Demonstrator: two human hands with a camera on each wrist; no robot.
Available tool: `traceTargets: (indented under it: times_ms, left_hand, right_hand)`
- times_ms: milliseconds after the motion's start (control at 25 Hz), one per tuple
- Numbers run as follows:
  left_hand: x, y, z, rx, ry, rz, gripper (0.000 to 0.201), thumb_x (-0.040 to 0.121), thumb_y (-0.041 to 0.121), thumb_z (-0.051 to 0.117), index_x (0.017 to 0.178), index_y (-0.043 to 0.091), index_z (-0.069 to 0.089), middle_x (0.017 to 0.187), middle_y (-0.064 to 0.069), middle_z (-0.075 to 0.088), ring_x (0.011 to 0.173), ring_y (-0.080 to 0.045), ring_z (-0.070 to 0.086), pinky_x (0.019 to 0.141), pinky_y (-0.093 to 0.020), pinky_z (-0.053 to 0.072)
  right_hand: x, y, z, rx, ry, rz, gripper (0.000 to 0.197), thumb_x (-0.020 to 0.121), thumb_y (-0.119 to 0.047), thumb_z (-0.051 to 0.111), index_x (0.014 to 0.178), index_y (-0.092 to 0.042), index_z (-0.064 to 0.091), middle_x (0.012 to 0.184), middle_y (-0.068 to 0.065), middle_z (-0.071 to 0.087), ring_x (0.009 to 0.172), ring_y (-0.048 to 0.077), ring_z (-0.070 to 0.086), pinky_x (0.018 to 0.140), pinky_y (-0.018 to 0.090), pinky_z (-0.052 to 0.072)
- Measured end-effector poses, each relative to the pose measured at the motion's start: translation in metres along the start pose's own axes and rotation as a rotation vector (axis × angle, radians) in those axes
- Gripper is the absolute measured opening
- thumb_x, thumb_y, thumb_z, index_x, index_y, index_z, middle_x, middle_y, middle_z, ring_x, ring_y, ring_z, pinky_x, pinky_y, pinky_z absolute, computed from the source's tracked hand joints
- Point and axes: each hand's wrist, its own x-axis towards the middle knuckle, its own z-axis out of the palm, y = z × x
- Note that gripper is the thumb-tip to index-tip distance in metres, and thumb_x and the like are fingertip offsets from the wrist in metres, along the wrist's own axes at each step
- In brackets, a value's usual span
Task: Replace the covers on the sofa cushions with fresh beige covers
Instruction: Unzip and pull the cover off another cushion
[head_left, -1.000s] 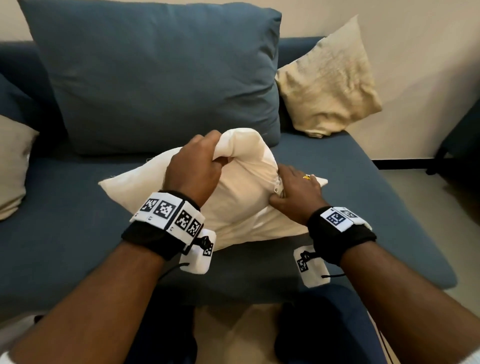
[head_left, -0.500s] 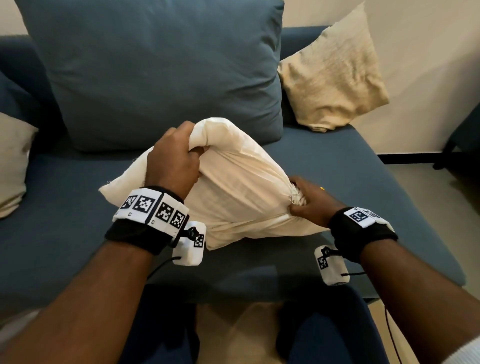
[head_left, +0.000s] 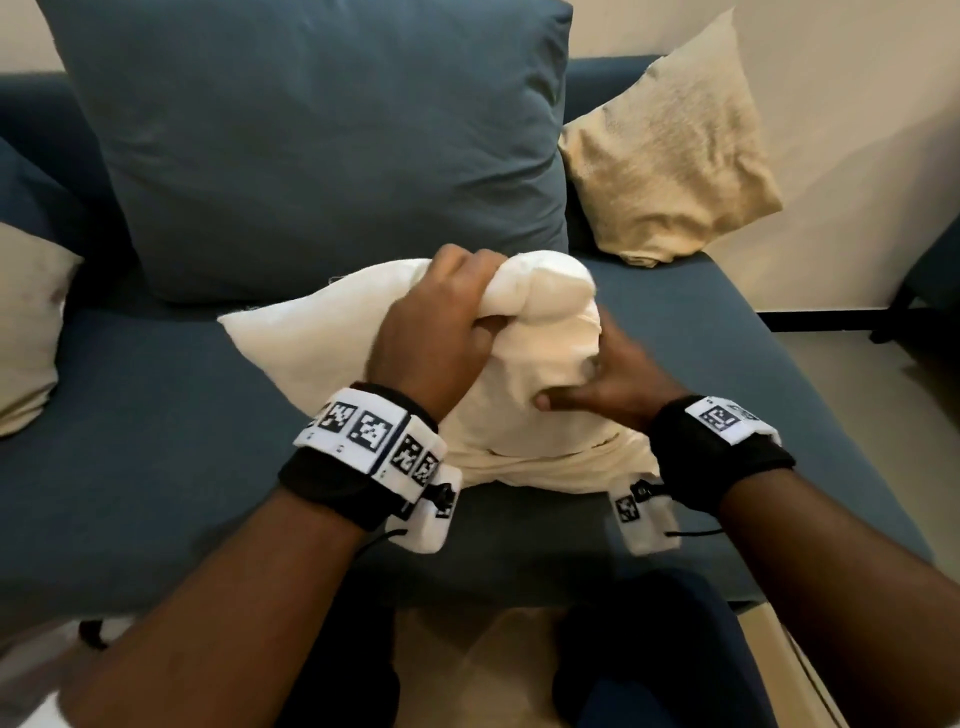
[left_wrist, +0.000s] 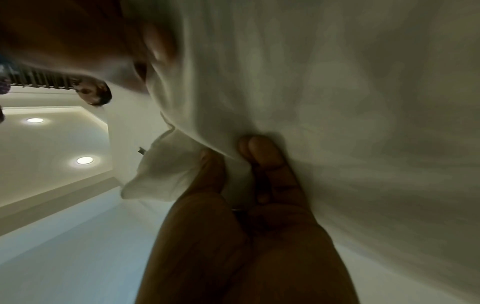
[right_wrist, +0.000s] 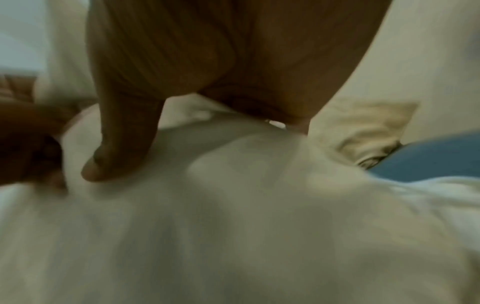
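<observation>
A cream cushion in a pale cover lies on the blue sofa seat, in front of me. My left hand grips a bunched corner of it, lifted at the top. In the left wrist view the fingers pinch a fold of the pale cloth. My right hand wraps the cushion's right side, thumb pressed into the front. The right wrist view shows that thumb dug into the cloth; its other fingers are hidden behind the bulge.
A big blue back cushion stands behind the work. A crumpled beige cushion leans in the sofa's right corner, and another beige cushion sits at the left edge. Dark furniture stands on the floor at right.
My right hand left the pinched edge at the cushion's lower right and moved up onto its side. My left hand carried the bunched corner to the right.
</observation>
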Motion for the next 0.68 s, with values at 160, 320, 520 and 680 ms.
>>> traceTargets:
  times_ms: [160, 320, 520, 680]
  left_hand:
    - [-0.006, 0.011, 0.014, -0.087, 0.053, 0.164, 0.072, 0.084, 0.001, 0.061, 0.147, 0.033, 0.044, 0.156, 0.004, 0.034, 0.120, -0.017, 0.055, 0.083, -0.033, 0.058]
    - [-0.049, -0.030, 0.043, -0.328, 0.449, -0.051, 0.077, 0.079, -0.001, 0.072, 0.148, 0.012, 0.039, 0.158, -0.005, 0.023, 0.138, -0.025, 0.041, 0.102, -0.048, 0.047]
    - [-0.061, -0.074, 0.107, -0.604, 0.042, -0.506, 0.069, 0.084, 0.051, 0.061, 0.142, 0.020, 0.042, 0.142, 0.000, 0.048, 0.136, -0.020, 0.044, 0.114, -0.043, 0.036]
    - [-0.056, -0.089, 0.131, -0.441, -0.248, -0.535, 0.048, 0.092, 0.041, 0.050, 0.138, 0.036, 0.041, 0.135, 0.000, 0.053, 0.122, -0.023, 0.053, 0.099, -0.036, 0.041]
  right_hand:
    - [0.013, -0.019, -0.008, 0.213, 0.329, -0.042, 0.068, 0.072, -0.015, 0.089, 0.130, -0.026, 0.057, 0.121, -0.010, 0.064, 0.109, -0.001, 0.061, 0.089, 0.016, 0.048]
    - [0.013, 0.033, -0.025, 0.256, 0.520, 0.009, 0.064, 0.083, -0.029, 0.079, 0.140, -0.018, 0.052, 0.133, -0.007, 0.052, 0.123, 0.010, 0.049, 0.093, 0.005, 0.037]
    - [-0.003, 0.071, -0.035, 0.625, 0.568, 0.243, 0.047, 0.082, -0.045, 0.077, 0.123, -0.035, 0.058, 0.124, 0.015, 0.066, 0.099, 0.021, 0.057, 0.074, 0.039, 0.042]
    - [-0.015, 0.094, -0.045, 0.811, 0.641, 0.315, 0.052, 0.086, -0.035, 0.073, 0.134, -0.027, 0.056, 0.118, -0.006, 0.070, 0.106, 0.017, 0.066, 0.077, 0.042, 0.054]
